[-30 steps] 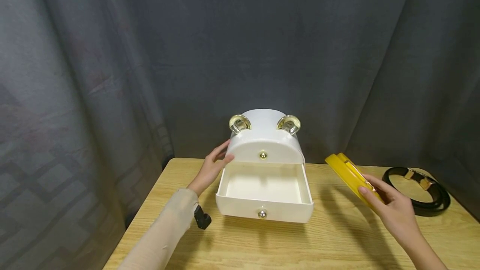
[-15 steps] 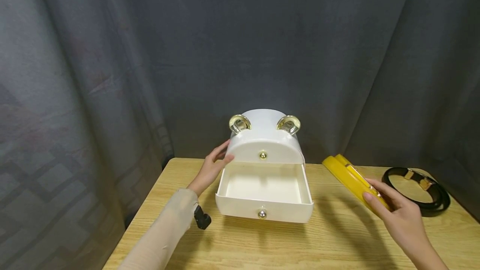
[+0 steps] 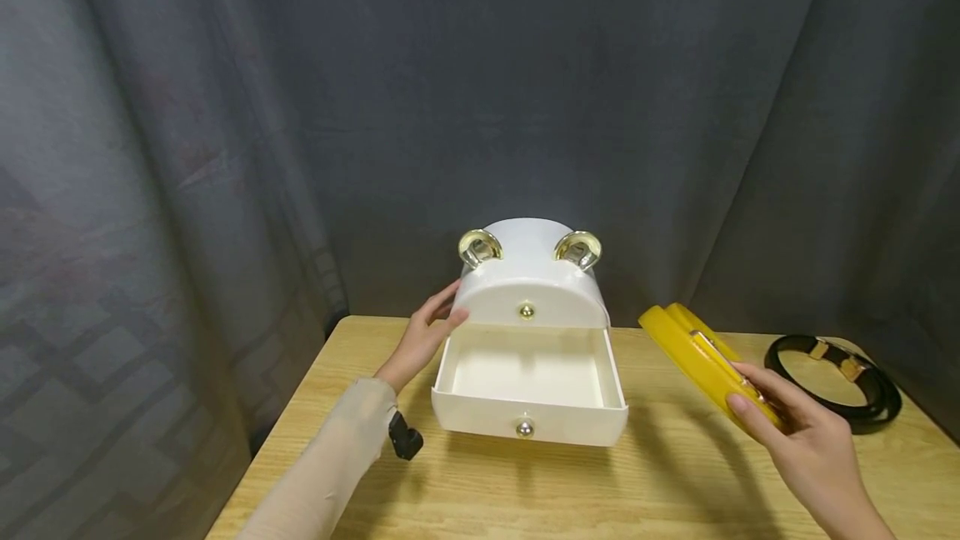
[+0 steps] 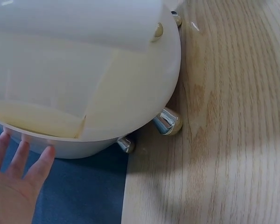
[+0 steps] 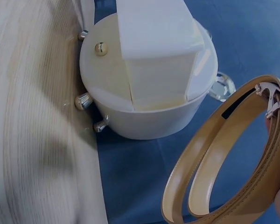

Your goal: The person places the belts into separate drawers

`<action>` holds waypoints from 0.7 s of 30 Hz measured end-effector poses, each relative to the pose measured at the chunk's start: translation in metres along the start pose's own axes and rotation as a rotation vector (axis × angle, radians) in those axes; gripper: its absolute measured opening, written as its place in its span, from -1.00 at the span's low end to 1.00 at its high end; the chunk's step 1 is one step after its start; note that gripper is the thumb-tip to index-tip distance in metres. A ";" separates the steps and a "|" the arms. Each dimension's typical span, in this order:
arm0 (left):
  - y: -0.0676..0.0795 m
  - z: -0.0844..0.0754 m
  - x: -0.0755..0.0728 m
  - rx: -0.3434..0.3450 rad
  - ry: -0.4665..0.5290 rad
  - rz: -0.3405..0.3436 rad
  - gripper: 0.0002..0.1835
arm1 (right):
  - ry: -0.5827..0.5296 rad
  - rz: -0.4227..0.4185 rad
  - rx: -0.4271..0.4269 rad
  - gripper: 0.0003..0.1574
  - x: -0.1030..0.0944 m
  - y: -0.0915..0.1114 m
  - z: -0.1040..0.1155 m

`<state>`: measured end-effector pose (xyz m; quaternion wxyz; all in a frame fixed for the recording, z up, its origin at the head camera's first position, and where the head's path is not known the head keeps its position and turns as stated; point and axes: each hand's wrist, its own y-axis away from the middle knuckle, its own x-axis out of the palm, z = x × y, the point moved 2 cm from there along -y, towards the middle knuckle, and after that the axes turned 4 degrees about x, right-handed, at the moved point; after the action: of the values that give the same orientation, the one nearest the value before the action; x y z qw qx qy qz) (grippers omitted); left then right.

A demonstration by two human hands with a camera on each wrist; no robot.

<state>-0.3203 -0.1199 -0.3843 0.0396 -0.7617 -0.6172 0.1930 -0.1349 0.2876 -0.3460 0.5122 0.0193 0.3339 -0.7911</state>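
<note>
The yellow belt (image 3: 686, 354) is gripped by the right hand (image 3: 813, 448) at three o'clock from the white box (image 3: 527, 269) (lower drawer (image 3: 480, 415) pulled open). At nine o'clock, the box's side is seemingly touched by the left hand (image 3: 420, 340), fingers extended.

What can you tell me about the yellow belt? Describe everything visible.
The yellow belt, tan-looking in the right wrist view, is coiled into loops. It looks like leather, with visible stitching and a shiny, metal-looking buckle. The right hand grips its near end, holding it tilted above the table, to the right of the open drawer and touching neither.
</note>
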 end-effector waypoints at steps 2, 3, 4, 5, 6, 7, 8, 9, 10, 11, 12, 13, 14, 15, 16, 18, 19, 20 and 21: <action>0.001 -0.004 0.000 -0.009 0.012 0.008 -0.36 | -0.004 0.002 -0.016 -0.46 0.000 0.001 0.003; 0.002 -0.009 0.000 -0.007 0.016 0.016 -0.36 | -0.005 0.004 -0.026 -0.46 0.001 0.002 0.004; 0.004 -0.014 0.001 -0.008 0.020 0.022 -0.36 | -0.004 0.007 -0.036 -0.46 0.001 0.002 0.006; 0.005 -0.019 0.001 -0.009 0.022 0.025 -0.36 | -0.003 0.009 -0.046 -0.46 0.001 0.003 0.007; 0.007 -0.023 0.001 -0.010 0.024 0.028 -0.35 | -0.001 0.010 -0.058 -0.45 0.002 0.003 0.008; 0.008 -0.028 0.001 -0.010 0.021 0.031 -0.35 | 0.000 0.014 -0.070 -0.45 0.002 0.003 0.010; 0.010 -0.032 0.001 -0.007 0.019 0.033 -0.35 | 0.002 0.017 -0.086 -0.45 0.003 0.003 0.011; 0.011 -0.035 0.002 -0.004 0.017 0.033 -0.35 | 0.003 0.019 -0.099 -0.45 0.003 0.003 0.013; 0.011 -0.035 0.002 -0.006 0.017 0.032 -0.35 | 0.004 0.020 -0.112 -0.45 0.003 0.003 0.014; 0.010 -0.036 0.002 -0.006 0.017 0.031 -0.35 | 0.004 0.022 -0.124 -0.45 0.003 0.003 0.016; 0.010 -0.037 0.003 -0.005 0.018 0.029 -0.36 | 0.005 0.026 -0.135 -0.45 0.003 0.002 0.017; 0.010 -0.037 0.003 -0.003 0.017 0.026 -0.36 | 0.004 0.028 -0.145 -0.46 0.004 0.002 0.019; 0.009 -0.037 0.003 -0.001 0.019 0.023 -0.36 | 0.005 0.029 -0.153 -0.46 0.004 0.002 0.020; 0.009 -0.037 0.004 0.000 0.020 0.020 -0.36 | 0.003 0.030 -0.159 -0.46 0.004 0.002 0.021; 0.009 -0.037 0.004 0.001 0.022 0.018 -0.36 | 0.003 0.031 -0.164 -0.46 0.004 0.003 0.022; 0.009 -0.036 0.004 0.001 0.026 0.015 -0.37 | 0.002 0.038 -0.170 -0.46 0.006 0.004 0.025; 0.009 -0.036 0.004 0.003 0.028 0.014 -0.37 | -0.001 0.042 -0.173 -0.45 0.006 0.004 0.026; 0.010 -0.036 0.004 0.003 0.029 0.013 -0.37 | -0.002 0.047 -0.176 -0.45 0.007 0.005 0.027; 0.010 -0.036 0.004 0.004 0.029 0.012 -0.37 | -0.004 0.052 -0.181 -0.44 0.008 0.005 0.028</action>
<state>-0.2979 -0.1124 -0.3549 0.0489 -0.7680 -0.6117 0.1833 -0.1258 0.2647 -0.3298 0.5329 -0.0196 0.4023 -0.7441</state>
